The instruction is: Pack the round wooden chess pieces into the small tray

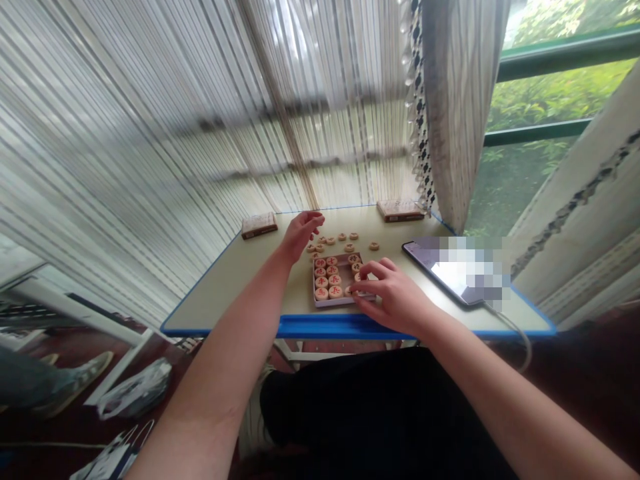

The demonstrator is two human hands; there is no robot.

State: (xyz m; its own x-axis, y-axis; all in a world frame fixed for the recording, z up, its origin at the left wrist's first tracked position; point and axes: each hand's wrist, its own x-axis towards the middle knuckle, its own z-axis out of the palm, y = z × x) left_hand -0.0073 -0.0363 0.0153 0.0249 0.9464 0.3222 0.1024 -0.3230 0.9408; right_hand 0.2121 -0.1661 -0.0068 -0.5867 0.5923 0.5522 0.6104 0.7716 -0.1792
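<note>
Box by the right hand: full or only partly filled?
Partly filled: inside the box, bare floor shows between the red-marked pieces and the right hand.

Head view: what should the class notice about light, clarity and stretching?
Head view: daylight glows through the curtain; head view: square blocks hide part of the phone; head view: marks on loose pieces look too soft to read; head view: picture edges appear stretched.
</note>
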